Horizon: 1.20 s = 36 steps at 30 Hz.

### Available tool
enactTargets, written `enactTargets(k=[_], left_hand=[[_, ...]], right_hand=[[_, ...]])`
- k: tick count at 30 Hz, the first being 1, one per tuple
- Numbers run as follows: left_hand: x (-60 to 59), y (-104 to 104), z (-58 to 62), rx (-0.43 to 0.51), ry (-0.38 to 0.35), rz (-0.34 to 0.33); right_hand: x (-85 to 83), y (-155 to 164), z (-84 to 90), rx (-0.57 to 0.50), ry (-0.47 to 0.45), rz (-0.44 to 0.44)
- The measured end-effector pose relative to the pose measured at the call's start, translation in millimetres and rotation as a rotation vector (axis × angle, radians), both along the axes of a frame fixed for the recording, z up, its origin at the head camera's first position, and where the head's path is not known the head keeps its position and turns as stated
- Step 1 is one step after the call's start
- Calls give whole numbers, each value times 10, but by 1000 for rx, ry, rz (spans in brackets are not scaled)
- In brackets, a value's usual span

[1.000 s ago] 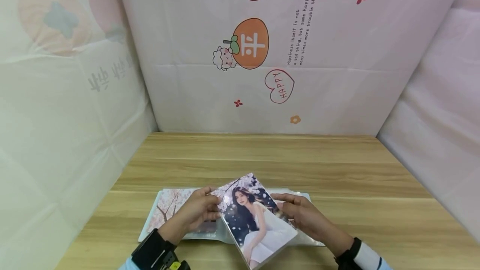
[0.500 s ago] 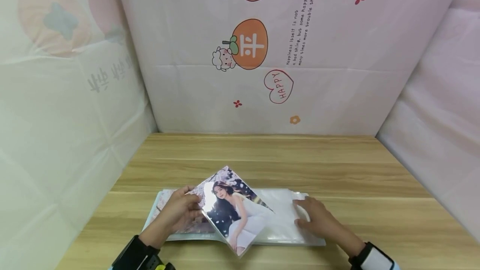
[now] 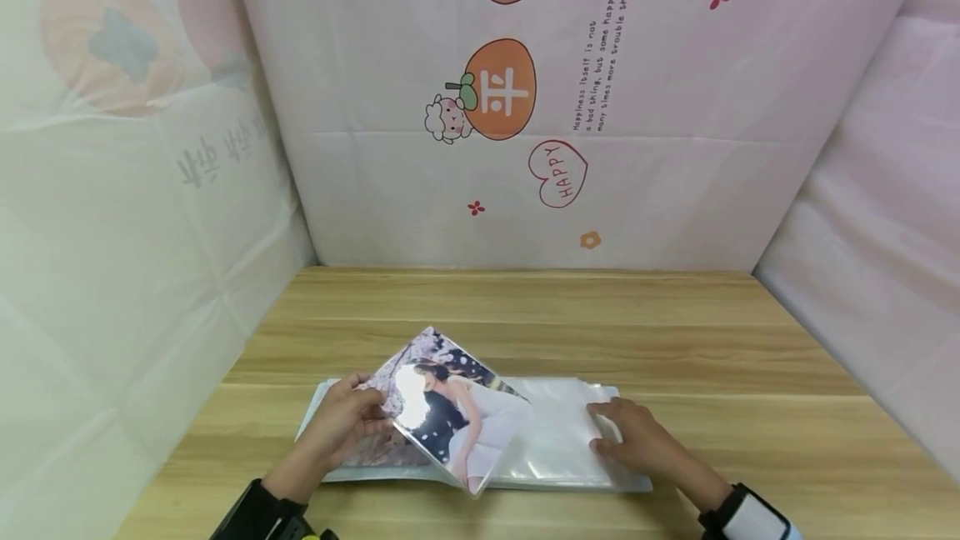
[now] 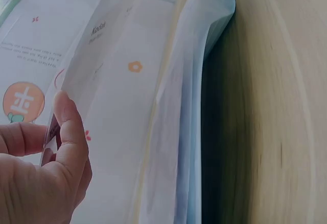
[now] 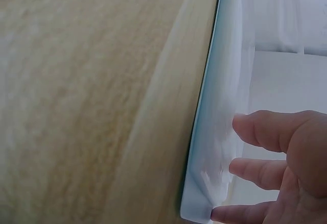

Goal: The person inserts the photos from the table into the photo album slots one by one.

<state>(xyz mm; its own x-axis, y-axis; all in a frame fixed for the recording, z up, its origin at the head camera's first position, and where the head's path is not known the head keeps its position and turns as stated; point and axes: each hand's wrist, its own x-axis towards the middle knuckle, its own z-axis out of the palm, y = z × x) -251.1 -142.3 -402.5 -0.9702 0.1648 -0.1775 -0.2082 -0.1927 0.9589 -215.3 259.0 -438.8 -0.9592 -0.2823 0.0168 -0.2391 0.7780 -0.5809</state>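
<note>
A glossy photo print (image 3: pixel 487 423) of a person in a white dress is tilted above an open photo album, my left hand (image 3: pixel 337 427) pinching its left corner between thumb and fingers. In the left wrist view the back of the photo (image 4: pixel 97 35) carries faint "Kodak" lettering. Beneath lies the album, with a clear plastic sleeve page (image 3: pixel 558 440) on the right and a pink blossom picture (image 3: pixel 390 452) on the left, partly covered. At the album's right edge my right hand (image 3: pixel 637 440) touches the sleeve with spread fingertips (image 5: pixel 245 127); nothing is gripped there.
The album lies near the front of a wooden table (image 3: pixel 525 323). White printed cloth (image 3: pixel 375 190) stands behind it, with more cloth walls on the left (image 3: pixel 150 273) and right (image 3: pixel 885 232).
The photo has moved left, held by my left hand alone after my right hand let go. My right hand has shifted right onto the sleeve page and stays there.
</note>
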Motion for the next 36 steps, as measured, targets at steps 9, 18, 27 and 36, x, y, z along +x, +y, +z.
enactTargets(k=[9, 18, 27, 36], left_hand=[[48, -383, 46, -32, -6, 164], [98, -553, 85, -44, 9, 202], [153, -475, 96, -64, -15, 205], [174, -417, 49, -84, -27, 159]], right_hand=[[-4, 0, 4, 3, 16, 1], [-18, 9, 20, 12, 51, 20], [-12, 2, 35, 16, 46, 23], [-13, 9, 34, 11, 45, 15]])
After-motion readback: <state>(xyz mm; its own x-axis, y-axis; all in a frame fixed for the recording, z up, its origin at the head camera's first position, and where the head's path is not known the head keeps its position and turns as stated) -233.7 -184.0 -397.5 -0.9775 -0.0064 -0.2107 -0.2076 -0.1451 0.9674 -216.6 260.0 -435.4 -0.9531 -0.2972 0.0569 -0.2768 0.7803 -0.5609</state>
